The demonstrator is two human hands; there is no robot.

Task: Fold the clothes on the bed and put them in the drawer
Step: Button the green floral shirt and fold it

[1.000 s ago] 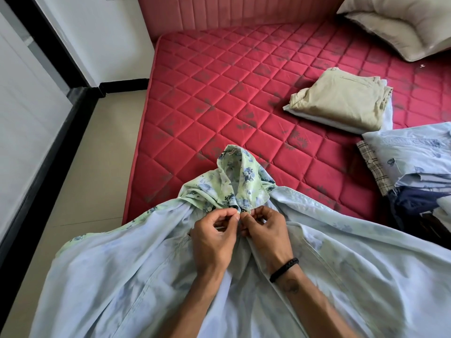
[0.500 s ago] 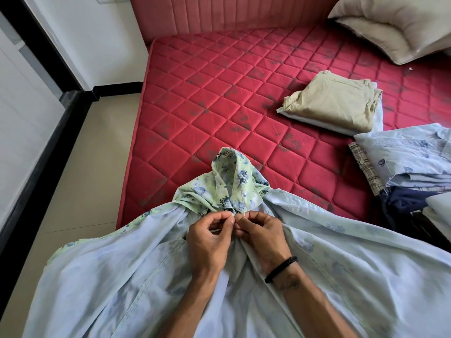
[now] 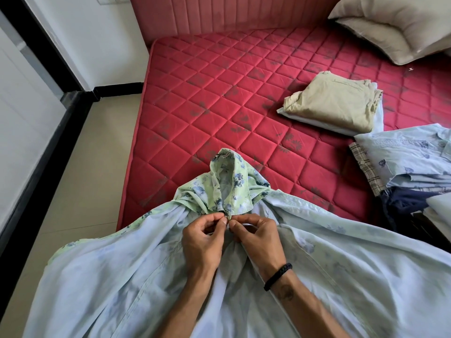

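Note:
A pale green floral shirt (image 3: 117, 276) hangs inside out across the near corner of the red quilted bed (image 3: 219, 93), its collar (image 3: 229, 186) standing up. My left hand (image 3: 202, 242) and my right hand (image 3: 256, 237) meet just below the collar, each pinching the shirt's front edge between thumb and fingertips, at what looks like a button. A folded beige garment (image 3: 334, 103) lies on a folded white one further up the bed. No drawer is in view.
A heap of unfolded clothes (image 3: 410, 162), light blue, checked and navy, sits at the bed's right edge. A beige pillow (image 3: 395, 25) lies at the headboard. Tiled floor (image 3: 80, 172) runs along the bed's left side beside a black-framed wall.
The view has shifted slightly, so the bed sits a little differently in frame. Both hands stay pinched together under the collar, with only small finger movements.

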